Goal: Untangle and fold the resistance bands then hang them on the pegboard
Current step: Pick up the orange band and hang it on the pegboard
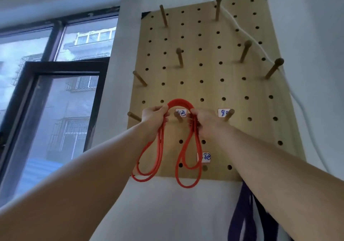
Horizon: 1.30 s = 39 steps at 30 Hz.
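Bare forearms reach up from the bottom of the view toward a tan wooden pegboard fixed to a pale wall. Both hands hold a folded red rubber resistance band in front of the board's lower part. The left hand has its grip closed around the band's left strands, and the right hand has its grip closed around the right strands, so the fold arches between them just above a short wooden peg that juts from the board beside a small white handwritten label.

Judging by this, the step in hand is hanging: untangling and folding of this band look done, and the arch is being lined up with that peg. The next move likely calls for lowering the arch behind the peg's tip so that every strand catches, then letting go with both hands together.

The band is doubled into several thin strands. Two long loops dangle below the hands, reaching past the board's bottom edge. A dark purple band hangs below the board's lower right corner.
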Tool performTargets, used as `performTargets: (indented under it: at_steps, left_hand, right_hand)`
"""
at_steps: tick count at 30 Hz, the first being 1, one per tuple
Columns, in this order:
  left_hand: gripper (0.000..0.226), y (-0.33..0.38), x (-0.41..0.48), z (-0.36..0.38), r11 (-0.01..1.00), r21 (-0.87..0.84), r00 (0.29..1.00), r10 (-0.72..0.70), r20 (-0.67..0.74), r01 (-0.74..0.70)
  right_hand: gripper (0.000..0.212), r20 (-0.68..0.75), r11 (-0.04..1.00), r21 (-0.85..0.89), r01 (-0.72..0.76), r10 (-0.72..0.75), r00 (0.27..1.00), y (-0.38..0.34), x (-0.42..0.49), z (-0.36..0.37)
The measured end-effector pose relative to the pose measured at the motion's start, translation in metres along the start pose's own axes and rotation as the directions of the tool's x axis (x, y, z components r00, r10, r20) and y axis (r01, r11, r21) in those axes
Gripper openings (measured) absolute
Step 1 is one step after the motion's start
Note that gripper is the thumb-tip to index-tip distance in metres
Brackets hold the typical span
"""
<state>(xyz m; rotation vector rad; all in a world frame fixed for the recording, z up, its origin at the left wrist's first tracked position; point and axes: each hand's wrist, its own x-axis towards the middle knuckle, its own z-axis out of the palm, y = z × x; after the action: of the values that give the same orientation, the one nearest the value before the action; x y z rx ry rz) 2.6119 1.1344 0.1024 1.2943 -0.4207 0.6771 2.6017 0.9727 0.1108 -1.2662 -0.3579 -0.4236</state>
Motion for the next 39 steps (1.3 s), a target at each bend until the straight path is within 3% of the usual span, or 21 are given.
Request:
performTargets:
  at_steps: [3,6,8,10,12,15,18,24,29,32,39]
  left_hand:
    - [0.018,-0.009,0.011,0.008,0.999,0.017,0.999,0.035,-0.028,-0.034]
    - [0.017,-0.017,0.017,0.012,0.998,0.019,0.996,0.057,-0.066,-0.056]
    - [0.015,-0.026,0.018,0.012,0.996,0.087,0.997,0.031,-0.065,-0.025]
    - [0.016,-0.037,0.015,0.011,0.98,0.198,0.999,-0.029,-0.031,0.035]
    - [0.022,-0.048,0.012,0.008,0.949,0.301,0.995,-0.103,0.01,0.096]
    - [0.027,-0.058,0.006,0.002,0.937,0.342,0.992,-0.104,0.067,0.075]
    - [0.026,-0.059,-0.004,-0.002,0.932,0.36,0.993,-0.076,0.09,0.038]
    - [0.021,-0.043,-0.028,-0.01,0.906,0.424,0.981,-0.072,0.181,-0.012]
    - [0.031,-0.019,-0.04,-0.017,0.855,0.512,0.978,-0.024,0.209,-0.088]
    - [0.02,0.002,-0.051,-0.02,0.851,0.503,0.971,0.035,0.236,-0.153]
    - [0.011,0.026,-0.103,-0.031,0.859,0.479,0.934,0.0,0.358,-0.183]
  right_hand:
    - [0.011,-0.01,0.996,-0.091,0.011,-0.012,1.0,0.008,0.005,0.008]
    - [0.029,0.024,0.993,-0.112,0.033,-0.031,0.999,0.016,0.008,0.018]
    - [0.023,0.056,0.982,-0.176,0.072,-0.064,0.996,0.02,0.005,0.018]
    - [0.01,0.054,0.9,-0.416,0.126,-0.114,0.992,0.028,0.007,0.01]
    - [0.014,0.044,0.747,-0.645,0.163,-0.176,0.983,0.035,0.009,-0.001]
    - [0.006,0.084,0.611,-0.768,0.193,-0.203,0.976,0.038,0.008,-0.013]
    - [0.011,0.128,0.595,-0.775,0.211,-0.179,0.975,0.034,0.003,-0.027]
    - [0.057,0.183,0.564,-0.792,0.234,-0.146,0.972,0.027,-0.011,-0.052]
    - [0.041,0.256,0.528,-0.797,0.293,-0.145,0.956,0.014,-0.029,-0.062]
    - [0.03,0.324,0.507,-0.78,0.368,-0.175,0.93,0.003,-0.049,-0.061]
    - [0.021,0.346,0.349,-0.795,0.497,-0.411,0.843,0.012,-0.106,-0.071]
